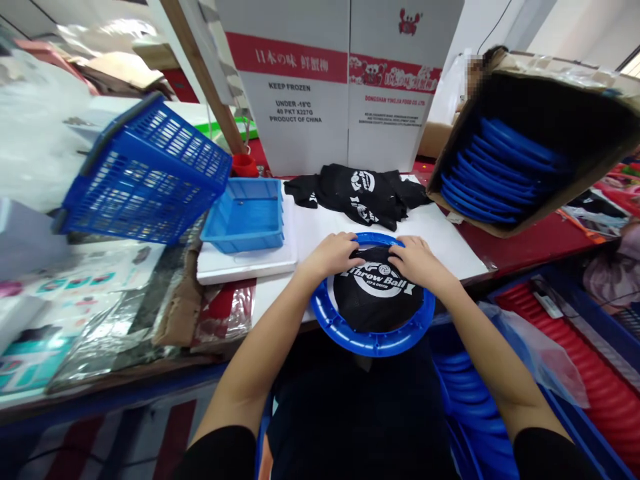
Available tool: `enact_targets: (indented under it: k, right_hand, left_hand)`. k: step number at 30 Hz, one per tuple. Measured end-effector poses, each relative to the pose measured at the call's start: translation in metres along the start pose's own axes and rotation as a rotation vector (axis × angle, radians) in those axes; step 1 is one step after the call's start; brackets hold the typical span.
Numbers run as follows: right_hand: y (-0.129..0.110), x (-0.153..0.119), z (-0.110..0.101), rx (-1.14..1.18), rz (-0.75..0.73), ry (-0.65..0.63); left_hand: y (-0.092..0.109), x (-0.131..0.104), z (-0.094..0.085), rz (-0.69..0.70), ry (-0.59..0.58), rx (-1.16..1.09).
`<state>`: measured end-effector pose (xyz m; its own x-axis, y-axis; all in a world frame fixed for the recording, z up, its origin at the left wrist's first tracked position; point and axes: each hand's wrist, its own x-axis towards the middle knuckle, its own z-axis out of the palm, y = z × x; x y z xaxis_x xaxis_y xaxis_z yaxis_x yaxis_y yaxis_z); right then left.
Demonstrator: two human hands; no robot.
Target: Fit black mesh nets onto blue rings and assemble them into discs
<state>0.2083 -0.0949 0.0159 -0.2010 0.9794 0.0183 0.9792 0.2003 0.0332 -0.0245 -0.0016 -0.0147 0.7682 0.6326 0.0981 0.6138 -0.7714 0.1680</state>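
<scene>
A blue plastic ring rests at the table's near edge, close to my body. Inside it lies a black fabric piece printed "Throw Ball" in white. My left hand grips the ring's far left part, fingers curled over the rim and the thumb on the cloth. On the far right part, my right hand has its fingers bent over the rim in the same way. How the cloth's edge meets the ring under my fingers is hidden. Beyond the ring, more black printed fabric pieces lie in a loose pile.
A light blue tray and a tilted blue basket stand on the left. White cartons form the back. At right, a cardboard box holds stacked blue rings. Red rings fill a crate below right.
</scene>
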Motion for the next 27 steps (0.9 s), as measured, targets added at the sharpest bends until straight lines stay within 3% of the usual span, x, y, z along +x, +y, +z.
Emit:
enact_targets:
  k: [4, 9, 13, 22, 27]
  right_hand:
    - [0.019, 0.037, 0.034, 0.302, -0.037, 0.036]
    - [0.022, 0.039, 0.055, 0.378, -0.102, 0.088]
    - [0.021, 0.038, 0.055, 0.361, -0.165, 0.075]
    - [0.025, 0.042, 0.056, 0.439, -0.149, 0.105]
    - [0.032, 0.056, 0.036, 0.379, -0.199, -0.097]
  left_hand:
    - [0.003, 0.001, -0.002, -0.103, 0.002, -0.014]
    - [0.005, 0.000, 0.002, -0.091, -0.023, 0.015]
    - [0.005, -0.001, 0.004, -0.082, -0.037, -0.007]
    - [0.001, -0.004, -0.005, -0.110, -0.112, -0.084]
    - [0.010, 0.000, -0.001, -0.138, -0.084, -0.060]
